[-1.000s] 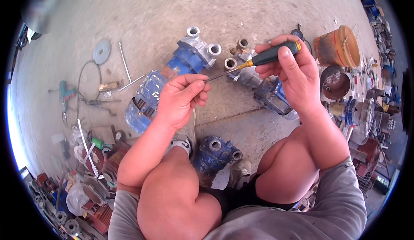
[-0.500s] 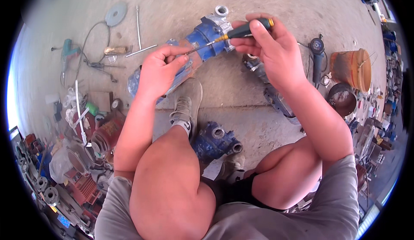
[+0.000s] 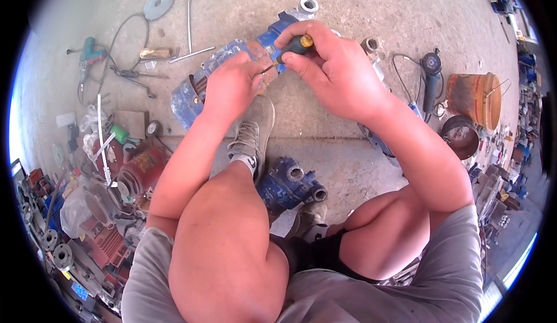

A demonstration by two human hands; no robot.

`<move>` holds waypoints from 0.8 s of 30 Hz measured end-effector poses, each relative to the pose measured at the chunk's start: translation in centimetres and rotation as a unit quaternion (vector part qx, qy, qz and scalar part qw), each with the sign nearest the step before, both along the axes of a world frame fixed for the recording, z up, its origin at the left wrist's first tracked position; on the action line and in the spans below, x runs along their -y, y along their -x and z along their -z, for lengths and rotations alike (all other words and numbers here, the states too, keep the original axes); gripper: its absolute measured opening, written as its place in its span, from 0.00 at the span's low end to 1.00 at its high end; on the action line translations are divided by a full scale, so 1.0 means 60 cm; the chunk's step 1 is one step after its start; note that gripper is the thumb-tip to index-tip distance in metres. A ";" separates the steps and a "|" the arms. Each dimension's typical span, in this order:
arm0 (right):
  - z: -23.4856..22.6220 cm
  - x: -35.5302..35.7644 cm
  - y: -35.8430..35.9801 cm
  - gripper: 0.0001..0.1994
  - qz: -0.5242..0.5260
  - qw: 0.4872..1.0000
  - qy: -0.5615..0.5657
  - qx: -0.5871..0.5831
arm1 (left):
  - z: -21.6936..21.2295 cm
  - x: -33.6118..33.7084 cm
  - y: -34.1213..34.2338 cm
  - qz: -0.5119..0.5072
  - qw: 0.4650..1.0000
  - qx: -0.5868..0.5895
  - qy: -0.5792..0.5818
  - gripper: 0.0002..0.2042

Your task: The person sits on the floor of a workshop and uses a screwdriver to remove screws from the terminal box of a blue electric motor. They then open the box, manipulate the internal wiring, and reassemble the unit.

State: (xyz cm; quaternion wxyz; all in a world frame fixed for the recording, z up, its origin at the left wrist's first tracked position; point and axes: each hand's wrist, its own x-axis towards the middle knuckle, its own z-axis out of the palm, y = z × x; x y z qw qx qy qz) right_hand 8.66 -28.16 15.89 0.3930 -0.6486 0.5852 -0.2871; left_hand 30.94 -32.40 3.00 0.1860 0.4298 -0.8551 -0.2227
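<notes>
My right hand (image 3: 342, 73) is closed around the dark green and yellow handle of a screwdriver (image 3: 298, 45), tilted with its shaft pointing down and left. The fingers of my left hand (image 3: 232, 88) are pinched together at the screwdriver's tip, which they partly hide. Whatever else they hold is too small to make out. Both hands are over a blue electric motor (image 3: 183, 105) lying on the floor, with a bare metal port at its far end. My left shoe (image 3: 255, 131) is beside the motor.
A second blue housing (image 3: 290, 184) sits between my feet. An angle grinder (image 3: 430, 82), a rusty bucket (image 3: 474, 98) and a round dark pan (image 3: 460, 137) are at the right. At the left are a power drill (image 3: 88, 59), metal rods (image 3: 189, 24) and piled parts.
My right hand has moved left and lower, bringing the screwdriver closer to the motor. My left hand has shifted slightly right, exposing more of the motor's near end.
</notes>
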 end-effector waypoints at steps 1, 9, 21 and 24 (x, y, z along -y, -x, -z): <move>0.000 0.002 0.000 0.11 -0.009 1.000 -0.005 -0.005 | 0.000 0.000 0.002 -0.004 1.000 0.007 -0.006 0.08; -0.003 0.036 0.006 0.13 -0.180 0.980 0.072 -0.051 | 0.001 0.002 0.002 -0.004 1.000 0.000 -0.002 0.08; 0.001 0.061 -0.022 0.18 -0.135 0.955 0.127 -0.232 | -0.042 0.032 0.003 -0.053 0.954 -0.200 -0.218 0.16; 0.006 0.065 -0.034 0.21 -0.103 0.961 0.123 -0.226 | -0.050 0.027 0.006 -0.078 0.933 -0.236 -0.261 0.14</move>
